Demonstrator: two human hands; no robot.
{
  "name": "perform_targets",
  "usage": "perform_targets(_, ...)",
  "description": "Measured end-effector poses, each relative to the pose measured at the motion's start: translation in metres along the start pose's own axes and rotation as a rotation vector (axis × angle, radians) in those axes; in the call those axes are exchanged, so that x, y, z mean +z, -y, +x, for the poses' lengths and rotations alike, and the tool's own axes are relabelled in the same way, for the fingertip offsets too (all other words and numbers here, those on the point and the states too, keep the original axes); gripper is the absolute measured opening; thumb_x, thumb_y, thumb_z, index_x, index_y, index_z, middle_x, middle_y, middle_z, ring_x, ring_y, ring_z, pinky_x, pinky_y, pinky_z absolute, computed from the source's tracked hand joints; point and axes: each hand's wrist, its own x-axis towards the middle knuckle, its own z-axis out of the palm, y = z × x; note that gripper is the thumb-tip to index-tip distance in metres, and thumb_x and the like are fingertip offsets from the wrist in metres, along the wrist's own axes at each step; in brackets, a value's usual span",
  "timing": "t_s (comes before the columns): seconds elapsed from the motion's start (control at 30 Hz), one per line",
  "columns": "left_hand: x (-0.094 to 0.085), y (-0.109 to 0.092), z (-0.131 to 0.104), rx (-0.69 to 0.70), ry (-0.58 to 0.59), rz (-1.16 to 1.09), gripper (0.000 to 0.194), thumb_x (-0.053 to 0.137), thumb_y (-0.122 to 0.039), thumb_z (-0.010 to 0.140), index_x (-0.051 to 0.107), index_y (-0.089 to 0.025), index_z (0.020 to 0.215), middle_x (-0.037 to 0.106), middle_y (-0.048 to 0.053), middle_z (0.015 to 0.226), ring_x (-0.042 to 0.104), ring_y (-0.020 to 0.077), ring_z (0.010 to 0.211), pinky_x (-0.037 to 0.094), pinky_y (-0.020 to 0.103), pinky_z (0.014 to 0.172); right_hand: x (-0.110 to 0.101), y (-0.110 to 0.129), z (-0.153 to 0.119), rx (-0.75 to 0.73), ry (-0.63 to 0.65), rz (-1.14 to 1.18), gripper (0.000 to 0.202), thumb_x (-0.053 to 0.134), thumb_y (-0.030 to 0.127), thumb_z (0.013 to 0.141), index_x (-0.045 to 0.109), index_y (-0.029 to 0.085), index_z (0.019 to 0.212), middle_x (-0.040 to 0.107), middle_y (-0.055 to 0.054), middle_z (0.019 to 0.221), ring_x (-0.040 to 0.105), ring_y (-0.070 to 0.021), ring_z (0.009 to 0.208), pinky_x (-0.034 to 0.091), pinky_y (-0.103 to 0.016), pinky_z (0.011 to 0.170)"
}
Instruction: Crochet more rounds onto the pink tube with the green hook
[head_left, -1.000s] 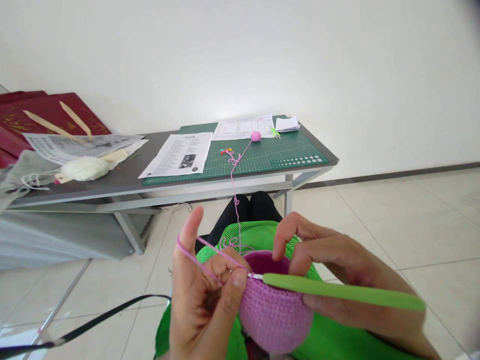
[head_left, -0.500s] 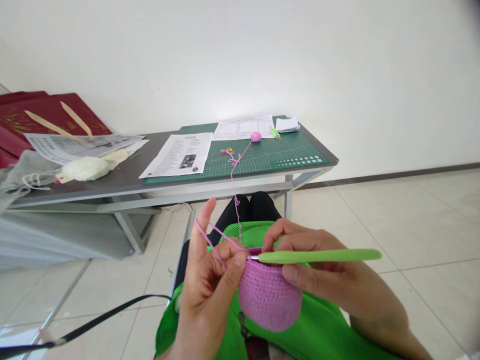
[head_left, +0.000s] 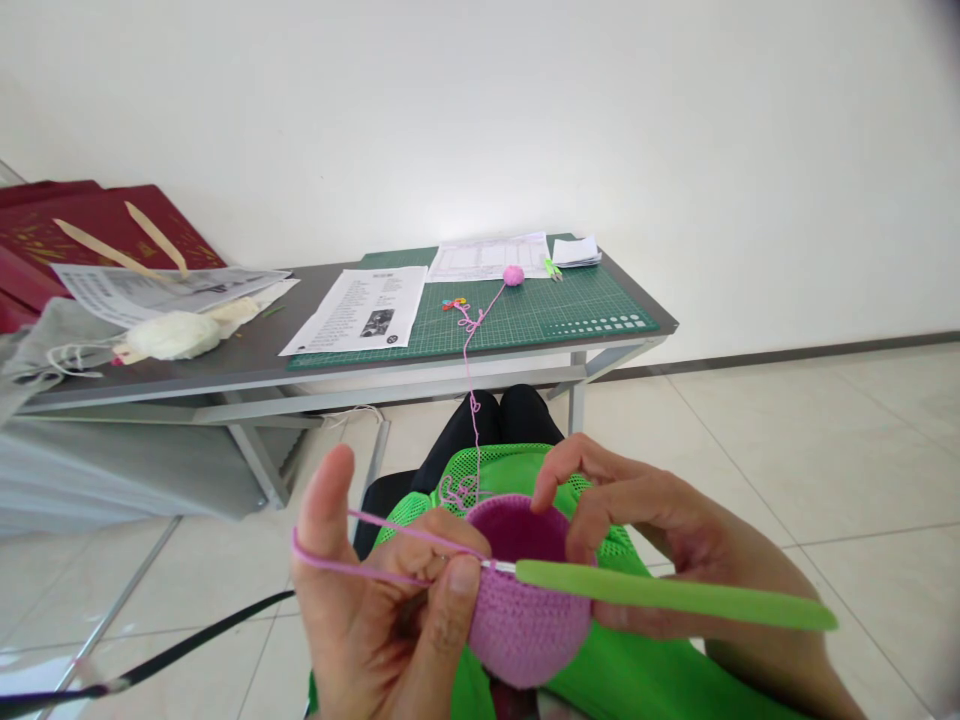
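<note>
A pink crocheted cup-shaped piece [head_left: 529, 625] is held over my lap, its hollow opening tipped upward. My left hand [head_left: 390, 600] pinches its rim between thumb and fingers. Pink yarn [head_left: 360, 570] loops round the raised index finger of that hand and runs to the rim. In my right hand [head_left: 660, 530] is a crochet hook [head_left: 667, 592] with a thick green handle; its metal shaft meets the rim beside my left thumb. The fingers of my right hand also rest against the far side of the piece.
A dark table [head_left: 247, 350] ahead bears a green cutting mat [head_left: 502, 320], printed sheets [head_left: 360, 310], a small pink yarn ball [head_left: 513, 275], coloured stitch markers [head_left: 454, 304] and green snips [head_left: 553, 269]. White yarn [head_left: 174, 336] lies left. A strand trails from table to lap.
My left hand has moved left and tilted, drawing the yarn longer. The hook has shifted down and right. The crocheted piece has tipped so that more of its inside shows.
</note>
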Motion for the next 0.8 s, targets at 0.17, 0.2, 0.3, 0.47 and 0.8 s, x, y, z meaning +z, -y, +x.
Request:
perform_targets(0.17, -0.003, 0.001, -0.001, 0.03, 0.016, 0.0, 0.072, 0.065, -0.015, 0.098, 0.047, -0.061, 0.15, 0.068, -0.004, 0.065, 0.052, 0.0158, 0.05, 0.042, 0.027, 0.045, 0.001, 0.003, -0.001, 0.045, -0.024, 0.017, 0.007, 0.08, 0.03, 0.093, 0.076, 0.024, 0.092, 0.062, -0.003, 0.12, 0.06, -0.0183, 0.111, 0.047, -0.036, 0.102)
perform_targets(0.2, -0.004, 0.001, -0.001, 0.031, 0.031, 0.0, 0.072, 0.065, -0.015, 0.099, 0.046, -0.062, 0.151, 0.068, -0.004, 0.065, 0.052, 0.0157, 0.049, 0.042, 0.027, 0.044, 0.001, 0.004, -0.002, 0.045, -0.025, 0.014, 0.007, 0.079, 0.03, 0.094, 0.076, 0.024, 0.093, 0.062, -0.004, 0.12, 0.059, -0.0188, 0.113, 0.047, -0.036, 0.102)
perform_targets(0.3, -0.005, 0.0, -0.002, 0.048, 0.066, 0.014, 0.076, 0.062, -0.014, 0.099, 0.041, -0.064, 0.152, 0.068, -0.005, 0.066, 0.053, 0.0164, 0.049, 0.042, 0.029, 0.045, 0.0, 0.008, -0.003, 0.039, -0.034, 0.003, 0.004, 0.076, 0.027, 0.096, 0.076, 0.023, 0.097, 0.062, -0.004, 0.121, 0.058, -0.0184, 0.118, 0.046, -0.032, 0.102)
perform_targets(0.47, -0.005, -0.001, -0.002, 0.024, 0.042, 0.049, 0.079, 0.063, -0.013, 0.097, 0.042, -0.072, 0.146, 0.065, -0.006, 0.061, 0.051, 0.0177, 0.046, 0.043, 0.033, 0.043, -0.004, 0.009, -0.004, 0.018, -0.068, -0.028, 0.01, 0.071, 0.025, 0.099, 0.073, 0.026, 0.109, 0.063, -0.004, 0.119, 0.057, -0.0177, 0.118, 0.046, -0.03, 0.102)
perform_targets(0.8, -0.003, -0.007, 0.014, -0.173, -0.09, -0.085, 0.069, 0.072, -0.02, 0.095, 0.053, -0.059, 0.149, 0.07, -0.004, 0.068, 0.049, 0.0138, 0.054, 0.044, 0.025, 0.051, 0.0, 0.001, -0.003, 0.042, -0.076, -0.072, 0.024, 0.064, 0.029, 0.103, 0.068, 0.026, 0.127, 0.07, -0.004, 0.112, 0.064, -0.018, 0.105, 0.052, -0.031, 0.094)
